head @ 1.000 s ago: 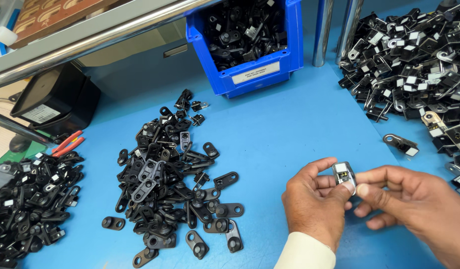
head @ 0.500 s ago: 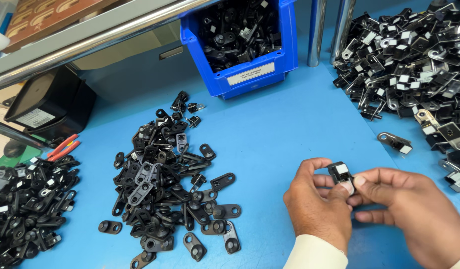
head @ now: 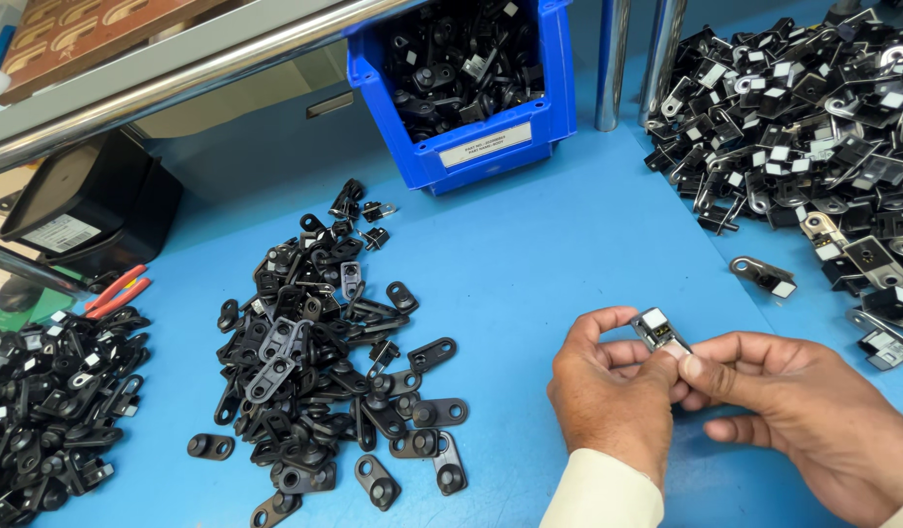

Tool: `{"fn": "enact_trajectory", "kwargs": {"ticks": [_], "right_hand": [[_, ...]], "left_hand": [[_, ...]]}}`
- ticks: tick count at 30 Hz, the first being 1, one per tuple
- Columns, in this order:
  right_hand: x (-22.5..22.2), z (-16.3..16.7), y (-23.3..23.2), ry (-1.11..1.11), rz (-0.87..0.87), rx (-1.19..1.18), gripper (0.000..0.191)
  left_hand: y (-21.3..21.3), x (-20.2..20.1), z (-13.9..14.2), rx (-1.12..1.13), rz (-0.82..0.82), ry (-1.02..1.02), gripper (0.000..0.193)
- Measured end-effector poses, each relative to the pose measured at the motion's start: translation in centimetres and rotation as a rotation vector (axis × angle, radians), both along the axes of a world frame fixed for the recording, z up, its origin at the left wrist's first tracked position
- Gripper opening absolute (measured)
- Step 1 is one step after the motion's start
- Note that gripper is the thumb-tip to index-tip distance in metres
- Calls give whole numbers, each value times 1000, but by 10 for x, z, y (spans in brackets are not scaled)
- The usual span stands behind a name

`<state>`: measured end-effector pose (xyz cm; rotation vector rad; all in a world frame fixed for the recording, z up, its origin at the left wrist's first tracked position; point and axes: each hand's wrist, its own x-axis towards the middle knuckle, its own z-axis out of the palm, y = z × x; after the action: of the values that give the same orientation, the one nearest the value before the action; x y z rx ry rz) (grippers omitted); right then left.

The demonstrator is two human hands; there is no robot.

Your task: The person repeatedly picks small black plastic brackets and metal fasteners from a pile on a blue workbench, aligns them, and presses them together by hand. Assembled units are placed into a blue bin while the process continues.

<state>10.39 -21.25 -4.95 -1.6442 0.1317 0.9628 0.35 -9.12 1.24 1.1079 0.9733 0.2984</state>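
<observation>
Blue desk [head: 569, 254]: both hands, left hand [head: 608, 391] and right hand [head: 803, 411], pinch one small black-and-silver metal clip [head: 659, 330] above it; heap of bare black plastic brackets [head: 314, 342] remains unassembled, large pile of finished clips [head: 813, 117] lies right.

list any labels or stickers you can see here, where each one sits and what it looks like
White rectangular label: front wall of the blue bin, top centre.
White label: on the black box, far left, slanted.
Small white square stickers: on the metal parts heaped at top right.
</observation>
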Motion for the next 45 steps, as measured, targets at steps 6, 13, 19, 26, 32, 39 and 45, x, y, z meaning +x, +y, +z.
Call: {"fn": "enact_trajectory", "kwargs": {"ticks": [6, 13, 19, 26, 32, 39, 45], "right_hand": [[-13, 4, 5, -22, -124, 45, 23], [-12, 14, 1, -90, -31, -4, 23], [7, 24, -2, -148, 61, -100, 24], [5, 8, -8, -18, -38, -38, 22], [6, 2, -1, -93, -167, 87, 23], [-7, 18, 5, -12, -213, 29, 25], [7, 8, 1, 36, -80, 66, 26]], "left_hand": [[-9, 2, 1, 135, 66, 2, 38], [-7, 3, 3, -73, 109, -22, 41], [-1, -2, 7, -235, -35, -77, 43], [0, 0, 6, -241, -35, -29, 32], [-11, 4, 7, -169, 68, 22, 29], [-4, 5, 3, -204, 70, 28, 29], [-1, 6, 4, -379, 40, 38, 28]]}}
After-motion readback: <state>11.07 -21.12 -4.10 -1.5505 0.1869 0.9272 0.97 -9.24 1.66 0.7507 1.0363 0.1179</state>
